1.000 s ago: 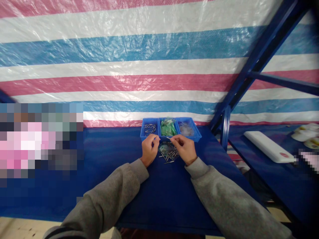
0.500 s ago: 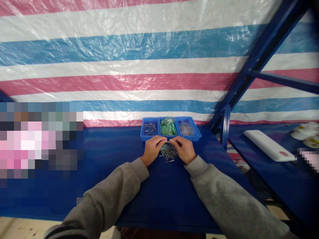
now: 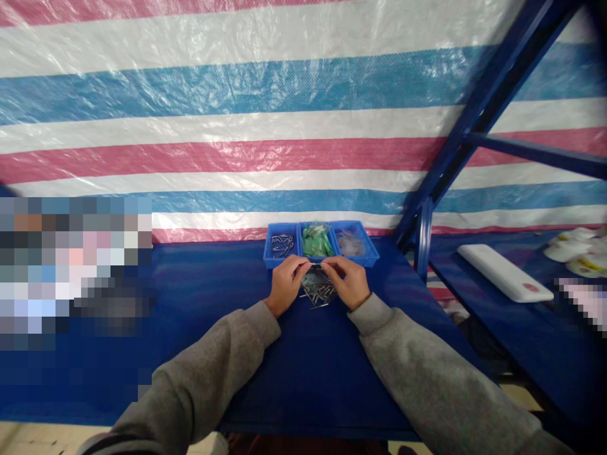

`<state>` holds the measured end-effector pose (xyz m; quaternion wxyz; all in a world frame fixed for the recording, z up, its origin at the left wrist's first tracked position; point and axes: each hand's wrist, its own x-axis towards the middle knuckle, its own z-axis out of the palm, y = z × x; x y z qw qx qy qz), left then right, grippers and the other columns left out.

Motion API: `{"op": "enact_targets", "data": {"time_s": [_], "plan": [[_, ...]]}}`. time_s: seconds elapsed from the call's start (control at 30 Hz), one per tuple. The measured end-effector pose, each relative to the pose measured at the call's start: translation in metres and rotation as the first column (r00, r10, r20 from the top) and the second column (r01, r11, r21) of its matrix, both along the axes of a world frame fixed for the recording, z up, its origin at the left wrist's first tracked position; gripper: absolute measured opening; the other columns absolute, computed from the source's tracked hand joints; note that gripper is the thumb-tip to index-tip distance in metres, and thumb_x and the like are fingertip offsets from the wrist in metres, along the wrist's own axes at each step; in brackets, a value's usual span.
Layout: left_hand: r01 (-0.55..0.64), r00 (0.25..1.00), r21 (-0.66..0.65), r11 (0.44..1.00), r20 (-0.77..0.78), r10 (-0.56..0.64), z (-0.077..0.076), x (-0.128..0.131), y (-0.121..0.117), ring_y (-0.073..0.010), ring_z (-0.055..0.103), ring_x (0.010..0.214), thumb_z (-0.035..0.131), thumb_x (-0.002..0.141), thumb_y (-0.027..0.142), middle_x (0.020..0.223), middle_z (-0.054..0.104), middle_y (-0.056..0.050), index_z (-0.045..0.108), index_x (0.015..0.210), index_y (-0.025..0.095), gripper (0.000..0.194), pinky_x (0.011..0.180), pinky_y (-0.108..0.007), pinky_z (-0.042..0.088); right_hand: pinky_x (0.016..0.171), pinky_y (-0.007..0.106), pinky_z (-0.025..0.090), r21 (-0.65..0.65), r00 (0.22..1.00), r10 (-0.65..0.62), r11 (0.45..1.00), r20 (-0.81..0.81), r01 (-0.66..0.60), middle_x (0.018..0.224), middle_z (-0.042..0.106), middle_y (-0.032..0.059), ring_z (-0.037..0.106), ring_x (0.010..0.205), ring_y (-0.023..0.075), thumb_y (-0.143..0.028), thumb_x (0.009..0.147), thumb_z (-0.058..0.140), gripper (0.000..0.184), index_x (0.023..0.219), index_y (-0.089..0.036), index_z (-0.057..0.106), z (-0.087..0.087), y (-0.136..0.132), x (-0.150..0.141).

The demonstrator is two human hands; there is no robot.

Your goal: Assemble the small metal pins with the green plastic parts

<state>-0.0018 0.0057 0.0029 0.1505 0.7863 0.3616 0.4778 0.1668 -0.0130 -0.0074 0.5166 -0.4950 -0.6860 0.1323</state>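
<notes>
My left hand [image 3: 285, 285] and my right hand [image 3: 348, 282] meet just above a loose pile of thin metal pins [image 3: 318, 288] on the blue tabletop. Their fingertips pinch a thin metal pin [image 3: 313, 265] between them. Behind my hands stands a blue three-compartment tray [image 3: 277, 260]. Its left compartment holds short metal pins [image 3: 282, 245], the middle one green packets [image 3: 316, 241], and the right one something clear, possibly plastic [image 3: 349, 243]. My fingers hide part of the pile.
The blue table [image 3: 199, 354] extends to both sides. A blurred patch [image 3: 71, 272] covers its left part. A striped tarpaulin [image 3: 284, 88] hangs behind, with a blue steel frame [image 3: 474, 145] at right. A lower blue shelf [image 3: 478, 328] carries a white board [image 3: 502, 272] and white objects [image 3: 569, 253].
My hands have drawn closer together over the pile since the earliest frame, and their fingertips now meet on the pin. The tray and pile have not visibly moved.
</notes>
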Motion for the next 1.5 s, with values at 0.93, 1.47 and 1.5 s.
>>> {"op": "enact_targets", "data": {"time_s": [0.93, 1.47, 1.5], "plan": [[0.034, 0.999, -0.028, 0.999, 0.018, -0.033, 0.0001, 0.0007, -0.0042, -0.0125, 0.061, 0.075, 0.046, 0.088, 0.026, 0.09, 0.067, -0.005, 0.06, 0.102, 0.017, 0.021, 0.072, -0.025, 0.048, 0.064, 0.027, 0.045, 0.082, 0.994, -0.05, 0.996, 0.094, 0.042, 0.075, 0.067, 0.0049, 0.061, 0.068, 0.0165, -0.034, 0.09, 0.041, 0.031, 0.08, -0.018, 0.066, 0.0005, 0.0004, 0.0001], [0.032, 0.999, 0.043, 0.999, 0.013, -0.032, -0.0014, 0.0006, -0.0003, -0.016, 0.059, 0.082, 0.048, 0.088, 0.026, 0.089, 0.067, -0.005, 0.065, 0.094, 0.018, 0.02, 0.078, -0.03, 0.046, 0.068, 0.028, 0.047, 0.105, 0.997, -0.049, 0.994, 0.058, 0.043, 0.078, 0.067, 0.005, 0.062, 0.07, 0.0167, -0.033, 0.088, 0.044, 0.027, 0.082, -0.018, 0.065, 0.0028, -0.0013, -0.0006], [0.024, 1.0, 0.031, 0.999, 0.012, -0.024, -0.002, 0.0005, -0.0004, -0.0157, 0.06, 0.08, 0.048, 0.087, 0.027, 0.088, 0.067, -0.005, 0.065, 0.093, 0.018, 0.02, 0.076, -0.029, 0.047, 0.068, 0.028, 0.047, 0.108, 0.998, -0.041, 0.994, 0.051, 0.036, 0.079, 0.068, 0.0051, 0.062, 0.071, 0.0167, -0.034, 0.088, 0.044, 0.026, 0.084, -0.018, 0.065, 0.0028, -0.0016, -0.0009]]}}
